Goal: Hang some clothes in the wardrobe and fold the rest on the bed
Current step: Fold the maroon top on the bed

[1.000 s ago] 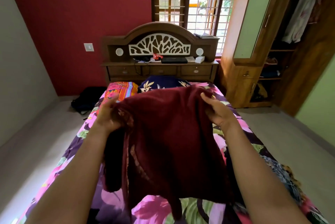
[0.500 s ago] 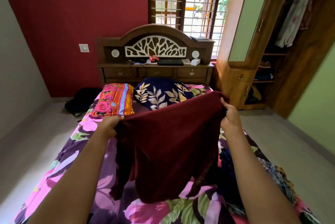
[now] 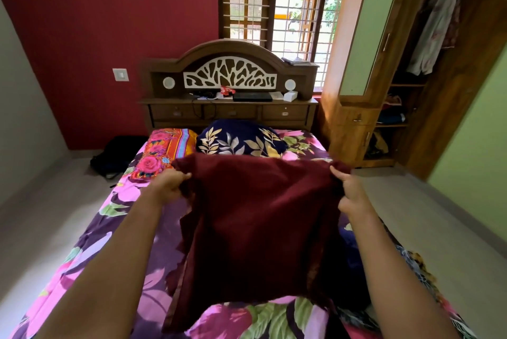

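Head view: over the floral-sheeted bed (image 3: 90,245), a maroon garment (image 3: 260,223) hangs spread between both hands, its top edge stretched taut. The left hand (image 3: 170,188) and right hand (image 3: 352,192) each pinch an upper corner, cloth draping below.

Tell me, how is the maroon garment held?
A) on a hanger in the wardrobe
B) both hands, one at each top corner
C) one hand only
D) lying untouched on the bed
B: the left hand and the right hand each grip a top corner of the maroon garment, spread above the bed.
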Motion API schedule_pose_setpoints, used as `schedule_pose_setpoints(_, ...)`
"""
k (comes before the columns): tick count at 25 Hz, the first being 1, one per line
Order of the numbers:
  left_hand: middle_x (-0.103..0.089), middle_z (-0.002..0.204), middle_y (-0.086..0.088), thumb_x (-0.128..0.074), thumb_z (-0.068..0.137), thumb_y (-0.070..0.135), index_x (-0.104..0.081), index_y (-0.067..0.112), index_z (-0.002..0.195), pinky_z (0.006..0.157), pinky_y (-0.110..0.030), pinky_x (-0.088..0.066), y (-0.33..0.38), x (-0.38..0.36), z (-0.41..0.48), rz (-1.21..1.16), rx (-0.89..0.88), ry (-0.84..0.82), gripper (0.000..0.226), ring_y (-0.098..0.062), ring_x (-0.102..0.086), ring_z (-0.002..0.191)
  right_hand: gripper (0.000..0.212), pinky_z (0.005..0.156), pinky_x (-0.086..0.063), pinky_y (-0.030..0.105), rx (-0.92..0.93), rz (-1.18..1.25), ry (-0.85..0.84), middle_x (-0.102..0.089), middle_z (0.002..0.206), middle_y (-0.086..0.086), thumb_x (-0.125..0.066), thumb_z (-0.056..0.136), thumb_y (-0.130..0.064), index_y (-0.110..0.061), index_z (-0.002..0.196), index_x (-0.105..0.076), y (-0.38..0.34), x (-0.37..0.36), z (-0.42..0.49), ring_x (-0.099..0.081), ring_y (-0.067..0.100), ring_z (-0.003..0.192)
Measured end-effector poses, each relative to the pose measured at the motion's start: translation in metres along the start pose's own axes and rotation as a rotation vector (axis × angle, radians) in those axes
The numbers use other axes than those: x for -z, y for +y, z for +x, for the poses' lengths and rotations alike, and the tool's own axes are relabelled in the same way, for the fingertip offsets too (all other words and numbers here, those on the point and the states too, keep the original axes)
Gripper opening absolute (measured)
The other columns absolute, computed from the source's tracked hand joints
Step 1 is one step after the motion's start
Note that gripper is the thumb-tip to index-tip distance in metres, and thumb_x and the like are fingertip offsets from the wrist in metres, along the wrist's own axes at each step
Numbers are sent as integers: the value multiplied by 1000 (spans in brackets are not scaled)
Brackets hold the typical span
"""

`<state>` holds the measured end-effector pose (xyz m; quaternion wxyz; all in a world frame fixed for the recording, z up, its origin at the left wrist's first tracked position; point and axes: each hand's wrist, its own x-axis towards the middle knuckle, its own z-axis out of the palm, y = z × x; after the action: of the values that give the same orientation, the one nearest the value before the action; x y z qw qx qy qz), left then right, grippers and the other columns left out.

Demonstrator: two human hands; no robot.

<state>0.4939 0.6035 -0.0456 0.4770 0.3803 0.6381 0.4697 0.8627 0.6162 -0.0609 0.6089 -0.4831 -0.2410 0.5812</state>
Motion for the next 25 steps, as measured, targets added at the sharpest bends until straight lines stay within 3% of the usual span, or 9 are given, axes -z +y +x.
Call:
schedule_pose_setpoints(2, -66, 96, -32, -66, 82, 0, -61, -15, 102, 77, -43, -48, -14, 4, 10, 551, -149, 329, 26, -40, -64, 92, 38, 85, -51, 40, 36, -420, 76, -66, 105, 16, -69, 81, -6, 2, 116, -60, 8, 8, 13, -63, 31, 96)
schedule_pose_setpoints(3, -63, 99, -36, -71, 78, 3, -61, -18, 101, 79, -44, -43, -19, 3, 12, 644, -248, 405, 32, -44, -61, 96, 37, 87, -50, 39, 89, -646, 123, -65, 104, 15, -71, 79, -5, 4, 113, -60, 13, 11, 16, -61, 30, 95)
schedule_pose_setpoints(6, -58, 102, -37, -63, 87, 9, -54, -17, 100, 83, -44, -36, -22, -6, 9, 525, -406, 480, 30, -46, -55, 101, 43, 86, -47, 37, 206, -1010, 256, -62, 106, 15, -78, 75, -13, 3, 109, -58, 23, 14, 17, -58, 33, 103)
schedule_pose_setpoints(11, -52, 104, -31, -39, 100, 12, -39, -3, 106, 69, -34, -26, -6, -26, -10, 239, -508, 551, 16, -39, -50, 95, 41, 89, -52, 44, 395, -867, 199, -62, 112, 15, -73, 79, -30, -5, 110, -61, 18, 3, 16, -59, 31, 104)
schedule_pose_setpoints(15, -50, 83, -14, -40, 100, 14, -39, 8, 92, 62, -30, -33, 18, -36, -25, 117, -526, 317, 10, -24, -49, 78, 23, 75, -51, 29, 269, -554, -273, -63, 93, 9, -60, 91, -29, -8, 98, -62, -1, -14, -9, -59, 23, 94)
schedule_pose_setpoints(19, -27, 45, 3, -42, 88, 32, -62, 15, 78, 37, -16, -25, 51, -17, -48, -666, -344, -595, 29, -8, -23, 36, 23, 58, -47, 25, 44, 131, -918, -59, 67, 5, -59, 92, -32, -10, 85, -60, -23, -24, -44, -59, 15, 59)
schedule_pose_setpoints(21, -31, 44, 5, -42, 87, 46, -58, 17, 82, 37, -14, -24, 66, -27, -49, -780, -335, -664, 33, -6, -21, 36, 21, 53, -46, 22, 29, 193, -808, -62, 64, 0, -55, 94, -30, -12, 85, -61, -29, -58, -52, -58, 11, 56)
schedule_pose_setpoints(23, -43, 57, 3, -43, 92, 49, -53, 22, 86, 36, -14, -28, 69, -57, -50, -392, -319, -407, 30, -5, -31, 37, 28, 62, -52, 21, 164, -174, -562, -66, 78, 2, -46, 99, -29, -8, 98, -64, -25, -94, -55, -61, 12, 70)
schedule_pose_setpoints(25, -57, 84, 1, -43, 97, 35, -54, 22, 107, 47, -15, -42, 59, -91, -54, -75, -430, -385, 20, -6, -54, 57, 29, 76, -53, 22, 198, -327, -630, -64, 100, 11, -40, 101, -24, -6, 103, -64, -19, -122, -56, -61, 17, 88)
